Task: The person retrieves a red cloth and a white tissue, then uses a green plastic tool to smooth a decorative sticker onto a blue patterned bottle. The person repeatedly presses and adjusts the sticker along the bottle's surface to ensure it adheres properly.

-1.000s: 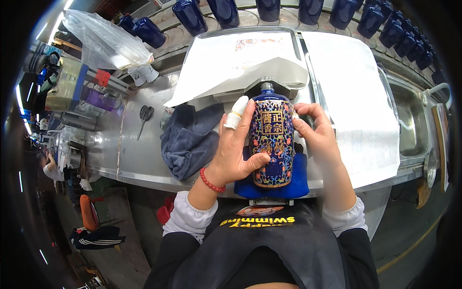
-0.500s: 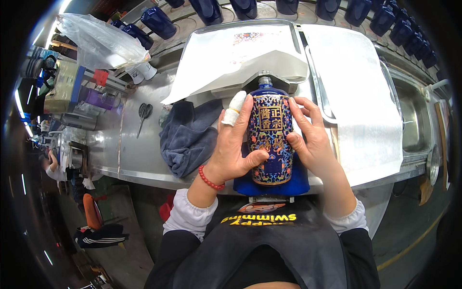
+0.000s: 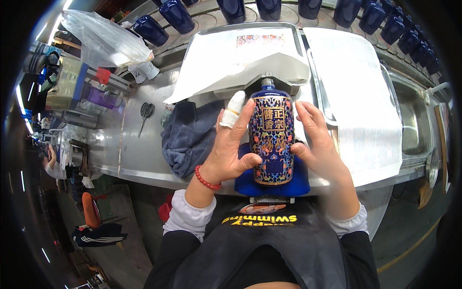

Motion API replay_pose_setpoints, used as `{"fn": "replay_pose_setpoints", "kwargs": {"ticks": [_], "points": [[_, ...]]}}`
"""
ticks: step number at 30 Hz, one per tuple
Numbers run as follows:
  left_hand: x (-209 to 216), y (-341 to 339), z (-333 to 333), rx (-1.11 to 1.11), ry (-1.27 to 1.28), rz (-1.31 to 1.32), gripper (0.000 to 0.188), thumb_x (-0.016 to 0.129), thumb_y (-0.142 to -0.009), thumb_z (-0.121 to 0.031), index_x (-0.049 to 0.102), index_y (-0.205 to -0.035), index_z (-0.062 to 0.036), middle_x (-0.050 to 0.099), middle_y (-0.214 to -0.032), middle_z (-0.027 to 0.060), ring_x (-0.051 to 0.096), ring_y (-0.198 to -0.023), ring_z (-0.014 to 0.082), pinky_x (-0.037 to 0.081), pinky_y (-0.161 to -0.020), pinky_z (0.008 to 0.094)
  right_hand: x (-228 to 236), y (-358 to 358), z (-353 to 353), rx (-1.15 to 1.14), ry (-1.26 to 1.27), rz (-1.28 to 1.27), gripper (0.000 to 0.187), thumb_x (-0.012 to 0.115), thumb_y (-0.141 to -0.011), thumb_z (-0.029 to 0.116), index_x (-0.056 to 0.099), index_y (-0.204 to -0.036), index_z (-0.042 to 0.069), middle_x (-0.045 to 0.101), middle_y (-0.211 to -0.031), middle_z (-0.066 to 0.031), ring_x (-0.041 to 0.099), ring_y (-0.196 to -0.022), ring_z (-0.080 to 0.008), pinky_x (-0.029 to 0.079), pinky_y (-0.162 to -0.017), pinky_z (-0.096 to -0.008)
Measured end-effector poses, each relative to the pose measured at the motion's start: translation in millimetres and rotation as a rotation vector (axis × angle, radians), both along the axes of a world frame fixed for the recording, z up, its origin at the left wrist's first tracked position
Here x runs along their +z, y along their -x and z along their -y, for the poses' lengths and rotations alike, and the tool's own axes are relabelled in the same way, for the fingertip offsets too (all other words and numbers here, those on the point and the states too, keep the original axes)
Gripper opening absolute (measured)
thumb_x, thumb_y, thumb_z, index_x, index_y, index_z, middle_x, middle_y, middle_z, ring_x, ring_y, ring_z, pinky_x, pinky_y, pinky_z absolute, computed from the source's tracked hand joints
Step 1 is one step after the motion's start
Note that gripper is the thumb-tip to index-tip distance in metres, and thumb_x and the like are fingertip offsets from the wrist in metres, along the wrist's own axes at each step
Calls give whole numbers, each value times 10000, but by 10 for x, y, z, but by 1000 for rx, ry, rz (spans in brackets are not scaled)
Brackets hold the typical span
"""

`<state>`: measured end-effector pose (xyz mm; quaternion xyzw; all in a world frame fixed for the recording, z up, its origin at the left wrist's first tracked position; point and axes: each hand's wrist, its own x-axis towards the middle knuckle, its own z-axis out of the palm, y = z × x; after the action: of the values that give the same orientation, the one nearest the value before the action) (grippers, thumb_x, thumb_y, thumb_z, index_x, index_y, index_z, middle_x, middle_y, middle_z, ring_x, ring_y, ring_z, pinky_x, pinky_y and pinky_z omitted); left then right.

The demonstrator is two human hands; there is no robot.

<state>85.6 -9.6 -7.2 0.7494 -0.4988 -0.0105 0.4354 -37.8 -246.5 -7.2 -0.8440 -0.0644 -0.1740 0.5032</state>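
Observation:
A dark blue bottle (image 3: 273,154) with a colourful floral decal and gold lettering lies on a bright blue cushion (image 3: 299,180), its clear neck pointing away from me. To its left is my left hand (image 3: 224,144), fingers stretched and thumb spread, the thumb tip at the bottle's edge. That hand has a white wrap on one finger and a red bead bracelet at the wrist. My right hand (image 3: 317,139) is open on the other side. Its fingers stand slightly off the glass, and its thumb tip is close to the side; whether it touches I cannot tell.
Behind the bottle lies a metal tray (image 3: 250,25) with white decal sheets. A white sheet (image 3: 356,96) covers another tray to the right, beside a sink (image 3: 414,125). A grey towel (image 3: 190,139) and scissors (image 3: 146,115) lie left. Several blue bottles (image 3: 231,10) line the far track.
Both hands have loosened from the bottle and drawn slightly outward, the right fingers now off its side. The far bottles have shifted along their track.

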Motion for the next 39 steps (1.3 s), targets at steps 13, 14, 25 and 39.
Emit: {"fn": "replay_pose_setpoints", "kwargs": {"ticks": [13,14,25,39], "points": [[-100,-167,-70,-133,-92,85,1268,763,-708,-761,206,-1650,-121,216,-1638,314,253,-1492,495,176,-1219,539,-98,-54,159,238,35,-113,1305,829,-649,696,237,-1637,82,291,-1653,-185,427,-1391,-325,390,-1148,-436],[-92,-174,-67,-140,-89,92,1269,765,-707,-759,205,-1650,-121,213,-1639,315,246,-1495,495,171,-1220,540,-94,-51,163,245,29,-119,1309,836,-646,689,233,-1638,85,277,-1662,-184,412,-1410,-329,388,-1150,-437],[-70,-186,-62,-158,-100,102,1276,788,-698,-727,199,-1648,-112,222,-1634,316,231,-1515,470,147,-1222,543,-104,-72,246,284,143,-101,1354,883,-635,617,173,-1645,61,206,-1698,-180,260,-1543,-326,367,-1170,-441],[-216,465,-265,103,-185,143,1381,802,-677,-721,113,-1618,18,316,-1579,305,239,-1482,502,67,-1209,643,47,174,210,116,188,-123,1387,874,-579,659,225,-1612,-2,359,-1557,-237,502,-1300,-352,460,-1073,-467]]}}
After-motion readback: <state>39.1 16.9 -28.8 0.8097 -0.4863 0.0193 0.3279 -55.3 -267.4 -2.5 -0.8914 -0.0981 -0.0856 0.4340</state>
